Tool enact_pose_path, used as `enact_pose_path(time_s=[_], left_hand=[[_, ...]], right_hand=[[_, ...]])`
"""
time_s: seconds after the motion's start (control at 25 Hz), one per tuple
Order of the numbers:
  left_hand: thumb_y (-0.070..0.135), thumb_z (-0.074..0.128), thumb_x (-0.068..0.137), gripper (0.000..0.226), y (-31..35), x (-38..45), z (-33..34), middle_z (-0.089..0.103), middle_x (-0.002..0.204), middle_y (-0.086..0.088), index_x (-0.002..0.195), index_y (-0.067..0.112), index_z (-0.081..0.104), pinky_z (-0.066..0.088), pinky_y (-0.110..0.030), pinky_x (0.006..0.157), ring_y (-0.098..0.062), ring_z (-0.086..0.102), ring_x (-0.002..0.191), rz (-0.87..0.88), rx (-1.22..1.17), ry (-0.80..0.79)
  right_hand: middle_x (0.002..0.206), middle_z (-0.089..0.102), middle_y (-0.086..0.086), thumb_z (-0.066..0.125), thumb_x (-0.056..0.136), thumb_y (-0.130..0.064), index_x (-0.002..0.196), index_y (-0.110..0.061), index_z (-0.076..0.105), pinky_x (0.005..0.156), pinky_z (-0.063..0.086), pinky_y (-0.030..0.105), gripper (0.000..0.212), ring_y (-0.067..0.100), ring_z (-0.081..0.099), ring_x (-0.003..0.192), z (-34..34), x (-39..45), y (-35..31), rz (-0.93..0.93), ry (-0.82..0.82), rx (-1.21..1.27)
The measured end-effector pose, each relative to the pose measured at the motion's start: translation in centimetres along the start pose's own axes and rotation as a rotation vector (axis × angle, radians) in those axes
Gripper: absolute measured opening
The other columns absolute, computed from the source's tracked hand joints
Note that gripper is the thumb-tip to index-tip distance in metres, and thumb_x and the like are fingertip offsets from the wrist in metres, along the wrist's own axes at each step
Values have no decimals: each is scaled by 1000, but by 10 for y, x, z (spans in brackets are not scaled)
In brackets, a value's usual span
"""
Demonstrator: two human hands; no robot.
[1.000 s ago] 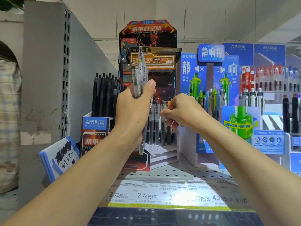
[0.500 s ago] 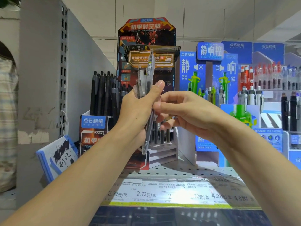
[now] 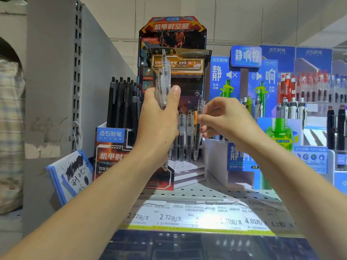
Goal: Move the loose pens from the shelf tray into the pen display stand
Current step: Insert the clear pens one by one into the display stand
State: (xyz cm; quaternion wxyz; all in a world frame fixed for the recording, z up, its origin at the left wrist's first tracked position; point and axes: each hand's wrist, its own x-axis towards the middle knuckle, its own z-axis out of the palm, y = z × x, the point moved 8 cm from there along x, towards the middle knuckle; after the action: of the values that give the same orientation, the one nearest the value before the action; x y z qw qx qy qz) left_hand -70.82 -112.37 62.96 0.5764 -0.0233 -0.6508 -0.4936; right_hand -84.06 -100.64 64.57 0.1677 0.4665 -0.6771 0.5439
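**Pen going into stand, bundle in reserve**

Nearest: price-label strip (image 3: 197, 216) along the shelf edge, below both forearms.

Left hand (image 3: 159, 124): fingers and thumb wrapped around a bundle of clear pens (image 3: 164, 79), upright, tops well above the thumb, tips showing below the palm. Count in the bundle cannot be told.

Right hand (image 3: 225, 119): thumb and fingertips pinching 1 clear pen (image 3: 200, 117) near its upper half, other fingers loosely curled. Pen is near vertical, its tip low, just above the white stepped base of the pen display stand (image 3: 189, 171). Whether the tip sits in a hole cannot be told.

Just left of that pen: about 3 clear pens (image 3: 185, 136) already standing in the stand, 1 with an orange clip.

Beyond the left hand: black pens (image 3: 122, 104) in a neighbouring box. Beyond the right hand: blue displays (image 3: 244, 72).

Risks, as judged:
- Tip misses a hole, pen slides off the step.
- Incoming pen knocks the standing neighbours, since they are close.
- Left grip loosens while attention is on the right, so the bundle slips.
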Motion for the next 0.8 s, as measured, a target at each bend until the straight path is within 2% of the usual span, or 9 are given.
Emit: enact_pose_path(time_s=[0.08, 0.32, 0.48, 0.56, 0.64, 0.72, 0.8], left_hand=[[47, 50, 101, 29, -4, -1, -1, 54, 79, 2, 115, 23, 53, 40, -20, 44, -9, 47, 58, -17, -15, -8], [32, 49, 104, 15, -6, -3, -1, 61, 72, 2, 107, 18, 55, 45, -21, 45, -5, 46, 46, -13, -36, -46], [31, 48, 105, 13, -7, -4, -1, 65, 74, 2, 109, 19, 50, 45, -21, 45, -6, 47, 47, -14, -33, -65], [31, 47, 105, 15, -8, -5, 1, 67, 75, 2, 111, 17, 50, 46, -22, 45, -7, 48, 47, -24, -40, -74], [29, 48, 105, 15, -8, -6, 4, 68, 74, 2, 110, 15, 52, 49, -23, 44, -8, 50, 46, -47, -66, -87], [27, 49, 105, 14, -9, -7, 6, 68, 73, 1, 107, 14, 55, 51, -26, 45, -8, 52, 46, -75, -97, -103], [26, 51, 104, 14, -9, -9, 6, 68, 72, 0, 107, 14, 58, 52, -27, 46, -9, 52, 46, -95, -120, -118]], right_hand=[[75, 74, 16, 74, 89, -6, 90, -4, 63, 64, 65, 40, 11, 22, 73, 60, 2, 3, 4, -6, 23, -92], [67, 74, 15, 78, 87, -10, 88, -3, 64, 70, 65, 46, 15, 30, 75, 63, 5, 11, 10, 60, -6, -149], [71, 75, 20, 78, 86, -6, 87, 0, 65, 64, 65, 39, 15, 31, 76, 66, 12, 8, 15, 116, -89, -128], [74, 75, 21, 76, 86, -7, 87, 6, 67, 58, 62, 32, 15, 26, 75, 63, 17, 7, 17, 142, -130, -174], [72, 74, 18, 76, 86, -12, 82, 6, 69, 53, 55, 26, 20, 21, 67, 57, 17, 9, 15, 138, -139, -304], [70, 64, 16, 76, 85, -21, 77, 1, 65, 55, 42, 28, 26, 21, 52, 59, 16, 12, 12, 141, -145, -465], [73, 57, 12, 77, 85, -27, 89, 7, 69, 57, 37, 29, 36, 22, 46, 63, 14, 12, 8, 156, -146, -554]])
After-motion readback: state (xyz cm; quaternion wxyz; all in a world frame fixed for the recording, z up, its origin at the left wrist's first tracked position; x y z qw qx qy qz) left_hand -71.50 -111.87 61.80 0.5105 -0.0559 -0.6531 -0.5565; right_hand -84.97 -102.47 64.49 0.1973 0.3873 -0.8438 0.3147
